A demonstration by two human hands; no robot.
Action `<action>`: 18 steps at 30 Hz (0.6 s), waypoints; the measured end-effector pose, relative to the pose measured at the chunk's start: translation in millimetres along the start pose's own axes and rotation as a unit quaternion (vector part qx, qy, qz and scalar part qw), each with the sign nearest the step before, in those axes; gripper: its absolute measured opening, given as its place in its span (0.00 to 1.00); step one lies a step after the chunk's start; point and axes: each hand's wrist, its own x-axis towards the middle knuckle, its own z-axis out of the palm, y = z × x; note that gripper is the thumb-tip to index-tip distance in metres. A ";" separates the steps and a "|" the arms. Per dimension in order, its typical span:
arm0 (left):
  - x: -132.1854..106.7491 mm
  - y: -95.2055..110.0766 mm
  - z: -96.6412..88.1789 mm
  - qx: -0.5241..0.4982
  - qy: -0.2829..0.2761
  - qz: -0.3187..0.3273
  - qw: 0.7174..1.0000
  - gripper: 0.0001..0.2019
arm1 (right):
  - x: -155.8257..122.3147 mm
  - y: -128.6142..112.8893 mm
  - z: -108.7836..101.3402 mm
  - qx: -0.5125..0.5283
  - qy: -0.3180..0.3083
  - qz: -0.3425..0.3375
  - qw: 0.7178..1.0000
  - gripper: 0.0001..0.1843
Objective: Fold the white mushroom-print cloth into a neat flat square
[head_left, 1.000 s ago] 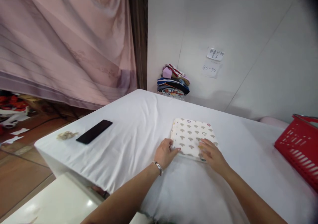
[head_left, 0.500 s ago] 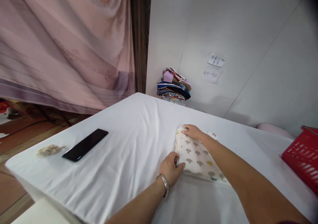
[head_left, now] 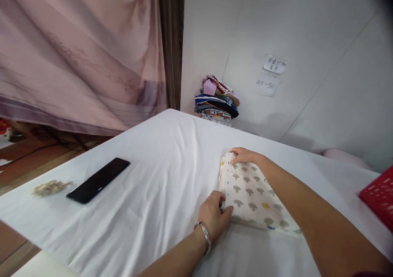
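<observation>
A folded white cloth [head_left: 251,191] printed with grey mushrooms and a few yellow ones lies on the white-covered table [head_left: 147,166]. My left hand [head_left: 215,213], wearing a silver bracelet at the wrist, pinches its near left corner, thumb on top and fingers curled at the edge. At the far left corner, my right hand [head_left: 244,155] grips the cloth with the thumb over its top and fingers around the far edge. My right forearm crosses over the cloth and hides part of its right side.
A dark phone [head_left: 98,180] and a pale tangled bundle [head_left: 50,188] lie on the table's left side. Behind the far edge is a stack of folded clothes [head_left: 216,101] against the wall. A red basket [head_left: 379,193] stands at right. A pink curtain [head_left: 86,55] hangs at left.
The view has shifted slightly, so the table's things sit a little differently. Both hands stay at the cloth's left corners, and the strip of cloth along its left edge shows more.
</observation>
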 end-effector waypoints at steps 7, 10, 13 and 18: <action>0.0 4.0 -2.0 0.002 0.002 0.028 1.000 0.04 | 4.8 -5.1 8.7 0.002 0.056 0.001 0.998 0.09; 0.7 4.2 -1.3 -0.001 -0.002 0.028 1.000 0.05 | 7.0 -5.8 24.0 0.009 0.115 0.004 0.993 0.08; 1.5 3.4 -0.3 -0.002 -0.005 0.024 1.000 0.06 | 5.7 -5.0 34.3 0.020 0.134 0.011 0.991 0.09; 0.9 2.7 -0.6 -0.008 -0.007 0.026 1.000 0.07 | 1.2 -3.5 28.5 0.038 0.092 0.008 0.995 0.14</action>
